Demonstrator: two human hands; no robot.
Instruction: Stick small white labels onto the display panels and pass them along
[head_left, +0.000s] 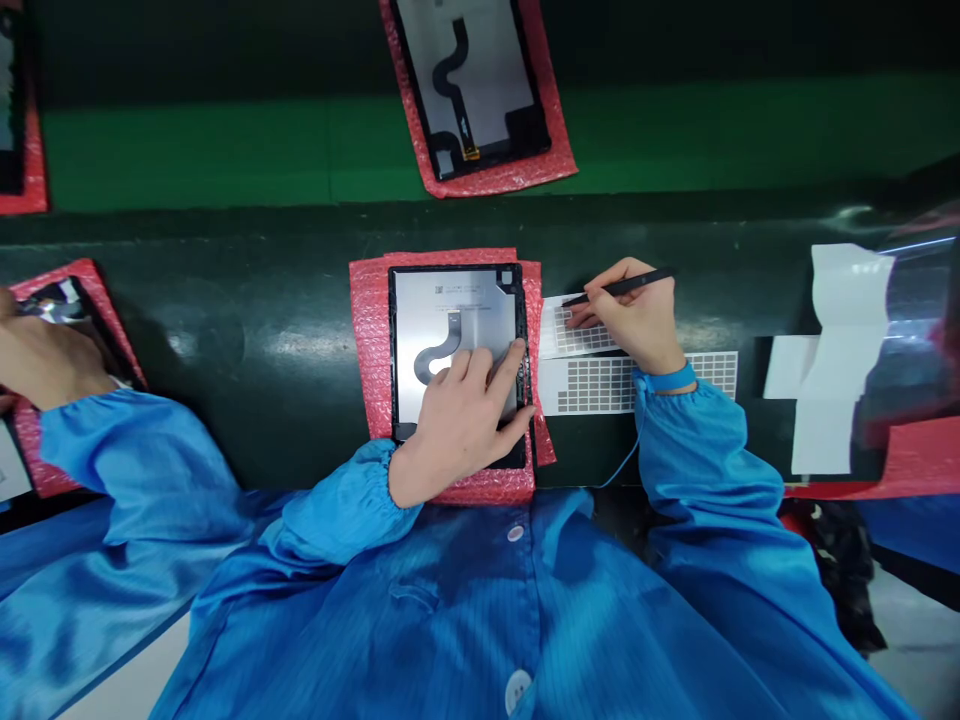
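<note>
A tablet-sized panel (420, 300) with a silver back, black frame and curved dark ribbon cable lies on pink bubble wrap (370, 340). My left hand (461, 420) rests on its lower right part with the fingers spread, touching the right edge. To the right, my right hand (634, 315) grips a slim black pen-like tool (637, 282), its tip over the upper sheet of small grey stickers (553, 325). A second sticker sheet (600, 386) lies just below, partly under my right wrist, which wears a blue band (667, 379).
Another panel (491, 80) on pink wrap lies on the green strip ahead. White paper pieces (844, 330) are at the right, near pink wrap (926, 455). At the left, a co-worker's hand (52, 360) is over another wrapped panel.
</note>
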